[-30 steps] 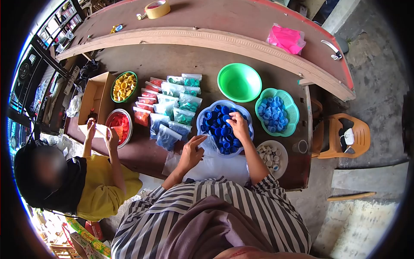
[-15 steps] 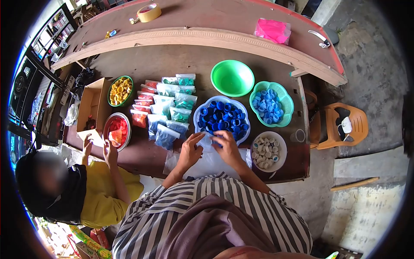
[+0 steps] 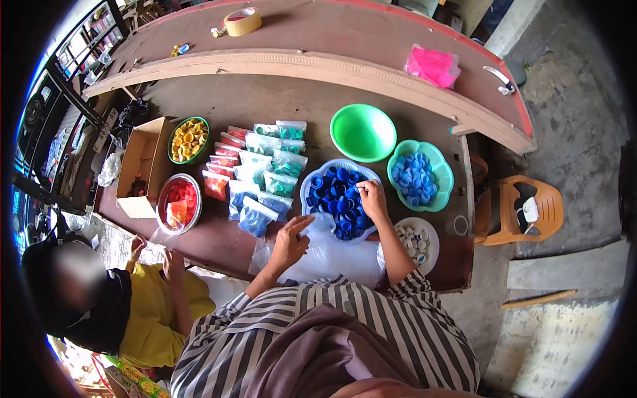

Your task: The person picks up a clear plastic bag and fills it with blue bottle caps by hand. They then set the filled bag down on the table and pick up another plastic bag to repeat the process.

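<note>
Both hands (image 3: 373, 199) (image 3: 290, 242) near table edge (image 3: 225, 255), blue-cap bowl (image 3: 312, 188) just beyond.

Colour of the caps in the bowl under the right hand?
Dark blue caps, in a pale blue bowl; head view.

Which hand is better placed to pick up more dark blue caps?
Right, probably. The right hand is already over the bowl of dark blue caps, fingers among them. The left hand is beside the bowl, holding the clear bag.
</note>
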A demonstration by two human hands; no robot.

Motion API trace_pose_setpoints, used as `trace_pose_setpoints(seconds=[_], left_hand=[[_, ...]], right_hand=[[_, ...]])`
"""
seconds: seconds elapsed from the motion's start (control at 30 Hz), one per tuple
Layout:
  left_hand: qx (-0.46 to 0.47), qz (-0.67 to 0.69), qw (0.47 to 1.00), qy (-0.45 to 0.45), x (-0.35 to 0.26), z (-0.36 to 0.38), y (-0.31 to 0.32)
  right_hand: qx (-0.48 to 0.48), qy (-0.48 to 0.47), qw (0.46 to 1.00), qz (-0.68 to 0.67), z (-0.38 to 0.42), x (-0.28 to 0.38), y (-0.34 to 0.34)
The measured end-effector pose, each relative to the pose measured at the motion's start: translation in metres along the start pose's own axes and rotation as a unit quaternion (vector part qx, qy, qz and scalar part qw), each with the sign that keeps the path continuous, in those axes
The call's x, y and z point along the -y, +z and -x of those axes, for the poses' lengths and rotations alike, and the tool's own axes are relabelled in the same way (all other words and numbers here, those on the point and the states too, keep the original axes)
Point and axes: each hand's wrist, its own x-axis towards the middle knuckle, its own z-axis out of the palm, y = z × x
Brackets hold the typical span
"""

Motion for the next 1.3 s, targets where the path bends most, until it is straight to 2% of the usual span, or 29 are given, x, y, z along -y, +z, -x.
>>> trace_pose_setpoints(seconds=[0.07,0.1,0.17,0.23,0.3,0.37,0.43,0.47,0.5,0.57,0.63,0.7,0.83,0.93,1.0,1.13,1.2,1.3], left_hand=[[0.004,0.017,1.0,-0.01,0.004,0.002,0.004],[0.009,0.034,0.999,-0.023,0.002,0.003,0.006],[0.011,0.039,0.998,-0.042,-0.001,0.003,0.007],[0.016,0.027,0.999,-0.031,0.001,0.001,0.01],[0.015,0.025,0.999,-0.036,0.003,-0.003,0.01],[0.004,0.027,0.999,-0.038,0.004,-0.006,0.009],[-0.001,0.023,0.999,-0.033,0.005,-0.01,0.01],[-0.001,0.021,0.999,-0.039,0.004,-0.01,0.01],[0.0,0.018,0.999,-0.042,0.003,-0.012,0.01],[0.025,0.012,0.998,-0.057,0.003,-0.013,0.011],[0.024,0.014,0.998,-0.05,0.0,-0.014,0.012],[0.022,0.031,0.998,-0.051,-0.004,-0.016,0.013],[-0.002,0.046,0.999,-0.023,-0.007,-0.01,0.003],[-0.017,0.157,0.986,-0.06,-0.01,-0.01,-0.017],[-0.021,0.219,0.971,-0.096,-0.024,-0.009,-0.035],[-0.025,0.242,0.965,-0.093,-0.071,-0.008,-0.061],[0.017,0.261,0.964,-0.041,-0.085,-0.008,-0.063],[-0.009,0.3,0.954,0.004,-0.099,-0.005,-0.058]], right_hand=[[-0.021,-0.03,0.997,0.073,-0.015,-0.008,0.015],[-0.017,-0.036,0.997,0.068,-0.02,-0.004,0.018],[0.037,0.005,0.984,0.176,-0.023,0.004,0.023],[0.074,0.029,0.978,0.191,-0.026,-0.001,0.028],[0.127,0.102,0.977,0.138,-0.029,-0.006,0.028],[0.128,0.087,0.982,0.11,-0.025,-0.008,0.022],[0.075,0.07,0.994,-0.047,-0.022,-0.003,0.012],[0.054,0.028,0.996,-0.068,-0.017,-0.001,0.005],[0.054,0.032,0.996,-0.066,-0.013,0.007,-0.005],[0.101,0.139,0.967,-0.187,0.0,0.022,-0.019],[0.125,0.157,0.954,-0.225,0.012,0.026,-0.028],[0.13,0.253,0.884,-0.37,0.025,0.034,-0.032],[0.098,0.227,0.896,-0.369,0.049,0.054,-0.044],[0.087,0.233,0.896,-0.367,0.059,0.066,-0.054],[0.088,0.238,0.893,-0.372,0.066,0.07,-0.058],[0.085,0.26,0.883,-0.38,0.083,0.067,-0.054],[0.075,0.258,0.88,-0.391,0.087,0.065,-0.052],[0.057,0.256,0.879,-0.398,0.09,0.064,-0.054]])
